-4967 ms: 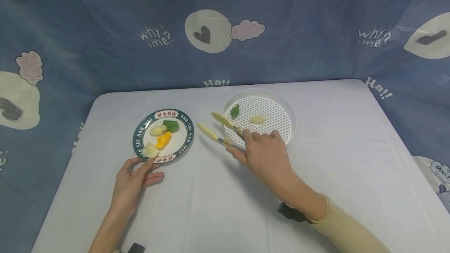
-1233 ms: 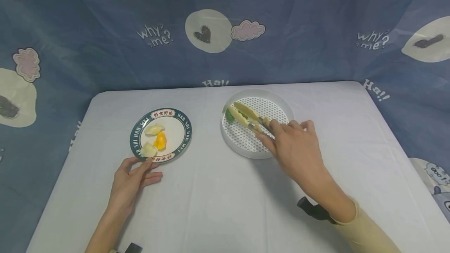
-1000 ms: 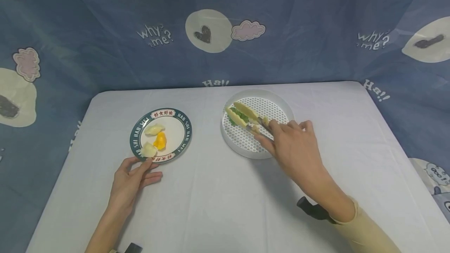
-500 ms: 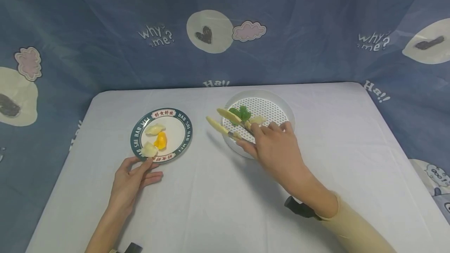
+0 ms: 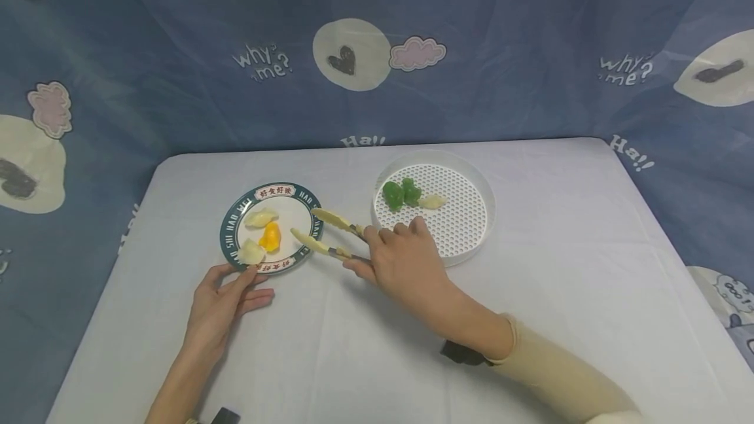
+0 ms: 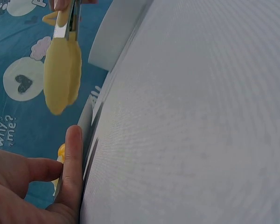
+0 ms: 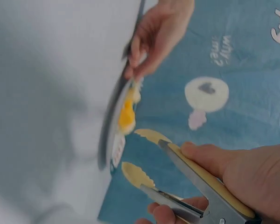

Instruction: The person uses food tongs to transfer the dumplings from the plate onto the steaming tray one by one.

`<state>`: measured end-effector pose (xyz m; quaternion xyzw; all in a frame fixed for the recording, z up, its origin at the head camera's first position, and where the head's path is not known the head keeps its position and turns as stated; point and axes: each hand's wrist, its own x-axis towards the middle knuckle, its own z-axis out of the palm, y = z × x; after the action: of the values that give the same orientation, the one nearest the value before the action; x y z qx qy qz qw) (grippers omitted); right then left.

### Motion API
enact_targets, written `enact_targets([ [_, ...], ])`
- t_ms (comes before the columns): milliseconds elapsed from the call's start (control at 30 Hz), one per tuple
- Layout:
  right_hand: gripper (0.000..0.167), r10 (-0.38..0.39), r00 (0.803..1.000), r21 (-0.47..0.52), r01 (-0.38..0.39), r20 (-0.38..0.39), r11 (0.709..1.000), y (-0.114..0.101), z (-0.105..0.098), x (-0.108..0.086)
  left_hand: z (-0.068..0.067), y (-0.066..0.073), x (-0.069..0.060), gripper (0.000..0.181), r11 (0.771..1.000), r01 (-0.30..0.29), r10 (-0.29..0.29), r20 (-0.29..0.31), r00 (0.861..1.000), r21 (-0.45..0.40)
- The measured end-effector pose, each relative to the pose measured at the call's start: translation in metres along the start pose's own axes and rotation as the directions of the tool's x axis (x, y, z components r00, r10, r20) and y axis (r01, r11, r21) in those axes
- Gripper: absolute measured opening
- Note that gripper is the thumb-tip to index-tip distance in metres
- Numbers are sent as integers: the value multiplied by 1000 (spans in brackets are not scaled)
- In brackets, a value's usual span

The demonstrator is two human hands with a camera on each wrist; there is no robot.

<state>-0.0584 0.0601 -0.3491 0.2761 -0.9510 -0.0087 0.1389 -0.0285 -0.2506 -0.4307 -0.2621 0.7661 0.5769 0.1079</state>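
Tongs (image 5: pixel 333 218) jut past the gripping fingers (image 5: pixel 372 236) of the right hand (image 5: pixel 410 262); left fingers (image 6: pixel 73 154) pinch the plate (image 5: pixel 298 220).

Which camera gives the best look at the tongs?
Right wrist. The tongs show largest there, both yellow tips clearly apart, metal arms visible, though the right hand covers part. Head shows the spread tips small, with the rear hidden by that hand. Left wrist shows the tips overlapping, so their gap is lost.
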Motion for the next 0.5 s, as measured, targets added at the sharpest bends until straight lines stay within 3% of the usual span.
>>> enact_targets([
  [500,57,-25,993,44,20,114,999,-36,11,26,-1,-1,0,76,1000,-18,18,2,1000,-1],
])
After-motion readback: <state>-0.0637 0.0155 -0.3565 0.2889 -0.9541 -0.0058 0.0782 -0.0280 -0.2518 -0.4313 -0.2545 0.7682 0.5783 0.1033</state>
